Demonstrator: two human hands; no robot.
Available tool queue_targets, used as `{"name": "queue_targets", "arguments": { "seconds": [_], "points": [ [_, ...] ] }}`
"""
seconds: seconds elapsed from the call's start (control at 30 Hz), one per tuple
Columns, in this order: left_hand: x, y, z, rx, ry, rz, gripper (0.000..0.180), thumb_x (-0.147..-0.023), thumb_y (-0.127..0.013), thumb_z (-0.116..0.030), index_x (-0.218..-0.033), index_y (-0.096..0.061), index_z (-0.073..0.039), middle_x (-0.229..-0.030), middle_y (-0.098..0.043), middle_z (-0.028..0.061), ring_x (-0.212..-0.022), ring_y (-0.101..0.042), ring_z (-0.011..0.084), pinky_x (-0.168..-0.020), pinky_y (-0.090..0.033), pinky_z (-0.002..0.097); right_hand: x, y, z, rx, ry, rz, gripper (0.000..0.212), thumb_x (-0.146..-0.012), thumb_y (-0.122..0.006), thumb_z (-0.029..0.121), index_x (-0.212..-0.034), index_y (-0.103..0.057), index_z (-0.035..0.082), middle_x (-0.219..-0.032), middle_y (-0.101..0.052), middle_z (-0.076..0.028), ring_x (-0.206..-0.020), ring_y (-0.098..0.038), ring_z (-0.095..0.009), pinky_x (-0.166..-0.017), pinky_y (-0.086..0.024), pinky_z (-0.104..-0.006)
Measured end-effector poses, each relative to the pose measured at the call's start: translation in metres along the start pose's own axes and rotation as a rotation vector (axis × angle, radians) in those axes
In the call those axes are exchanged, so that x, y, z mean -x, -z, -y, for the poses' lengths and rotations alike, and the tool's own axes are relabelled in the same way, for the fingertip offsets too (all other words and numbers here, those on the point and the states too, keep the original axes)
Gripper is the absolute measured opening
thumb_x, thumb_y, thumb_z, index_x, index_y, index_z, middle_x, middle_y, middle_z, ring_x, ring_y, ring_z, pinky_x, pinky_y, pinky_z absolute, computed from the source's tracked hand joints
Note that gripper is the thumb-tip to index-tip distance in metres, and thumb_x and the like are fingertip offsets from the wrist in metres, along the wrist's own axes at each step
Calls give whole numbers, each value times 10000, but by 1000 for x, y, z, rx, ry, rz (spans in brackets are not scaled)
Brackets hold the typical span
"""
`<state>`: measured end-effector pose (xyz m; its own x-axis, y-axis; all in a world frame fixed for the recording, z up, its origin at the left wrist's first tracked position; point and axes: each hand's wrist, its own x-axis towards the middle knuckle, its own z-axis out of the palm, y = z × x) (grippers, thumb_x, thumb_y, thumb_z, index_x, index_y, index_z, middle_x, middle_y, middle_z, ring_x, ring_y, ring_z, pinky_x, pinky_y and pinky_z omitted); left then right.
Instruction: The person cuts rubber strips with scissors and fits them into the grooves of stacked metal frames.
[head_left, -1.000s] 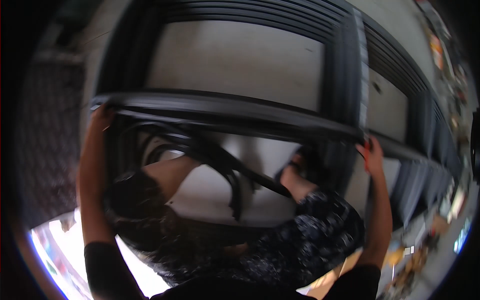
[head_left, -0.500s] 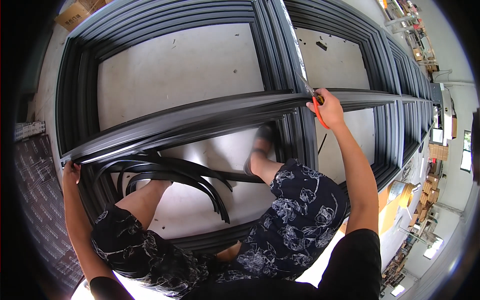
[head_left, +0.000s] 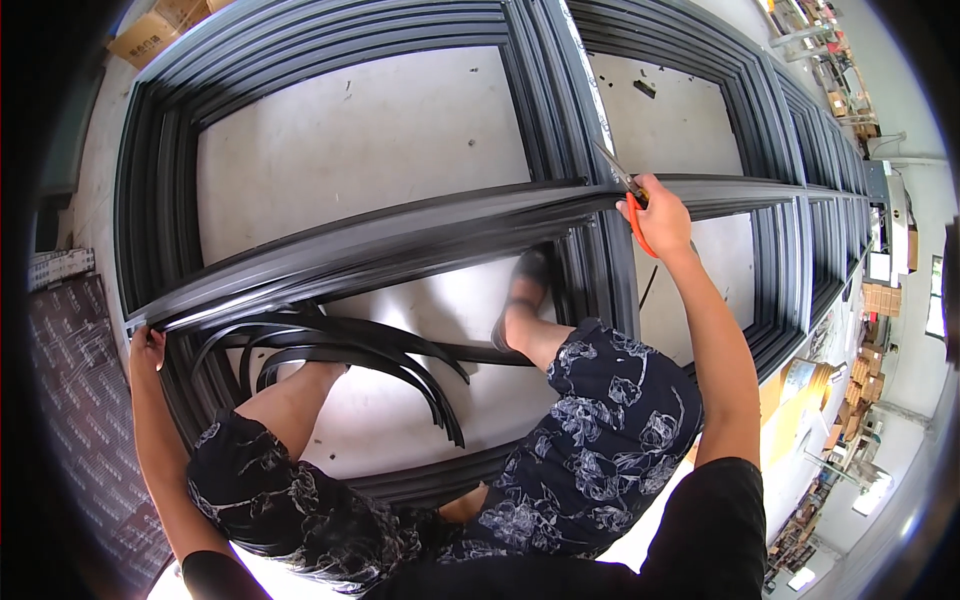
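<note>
In my right hand [head_left: 656, 215] are scissors [head_left: 637, 200] with orange-red handles. Their blades are slightly apart and point up and left, over the crossing of the dark frame bars. My left hand [head_left: 148, 346] is far to the left, its fingers pinched at the end of the long dark crossbar [head_left: 370, 245]. Whatever lies between those fingers is too small to make out. Thin black strips run along the bar's near side, between my two hands. Below them, several loose black strips [head_left: 405, 372] curve over my leg and the pale floor.
Stacked dark rectangular frames [head_left: 160, 200] surround me and stretch away to the right. My sandalled foot [head_left: 525, 295] stands inside a frame opening. A cardboard box [head_left: 145, 38] lies at the far left, and a dark printed sheet-like surface [head_left: 85, 400] lies beside my left arm.
The scissors have shifted slightly, and their blades show more clearly above the bar. My left hand stays at the bar's left end. The whole view has moved a little.
</note>
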<state>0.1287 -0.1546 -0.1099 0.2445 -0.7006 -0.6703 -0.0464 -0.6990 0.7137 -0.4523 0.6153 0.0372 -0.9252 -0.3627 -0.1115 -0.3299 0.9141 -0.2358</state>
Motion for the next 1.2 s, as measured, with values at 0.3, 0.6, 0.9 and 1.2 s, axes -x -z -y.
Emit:
{"name": "queue_targets", "arguments": {
  "seconds": [0.3, 0.6, 0.9, 1.2],
  "points": [
    [-15, 2, 7, -22, 12, -5, 111, -878, -520, -111, -825, -488, -19, -627, -485, 63, -448, -500, 149, -466, -522, 187, 1, -12, 4, 122, 20, -49, 287, -770, -667, 283, -969, -562, 105, -756, -635, -130, -744, -604, -338, -636, -459, -422],
    [-36, 31, 2, 105, 87, 83, 144, -843, -567, -125, -801, -499, -6, -721, -549, 136, -486, -518, 188, -395, -501, 190, 3, -21, 18, 23, -70, -114, 240, -759, -639, 187, -979, -570, 122, -793, -639, -132, -763, -605, -346, -645, -464, -420],
    [127, 71, 75, -771, -574, -34, 433, -783, -622, -340, -869, -573, 81, -823, -618, 192, -737, -605, 287, -671, -478, 353, 67, 64, 61, -655, 111, 111, 376, -684, -724, 76, -1009, -556, -10, -849, -618, -84, -736, -570, -153, -671, -455, -283],
    [545, -103, 33, -879, -1055, 1120, 270, -909, -523, -114, -1152, -548, -1, -1031, -606, 72, -979, -552, 125, -873, -425, 265, 138, 127, 91, -979, 305, 418, 316, -682, -681, -65, -940, -524, 26, -792, -515, 10, -713, -445, -65, -693, -395, -212]
  ]
}}
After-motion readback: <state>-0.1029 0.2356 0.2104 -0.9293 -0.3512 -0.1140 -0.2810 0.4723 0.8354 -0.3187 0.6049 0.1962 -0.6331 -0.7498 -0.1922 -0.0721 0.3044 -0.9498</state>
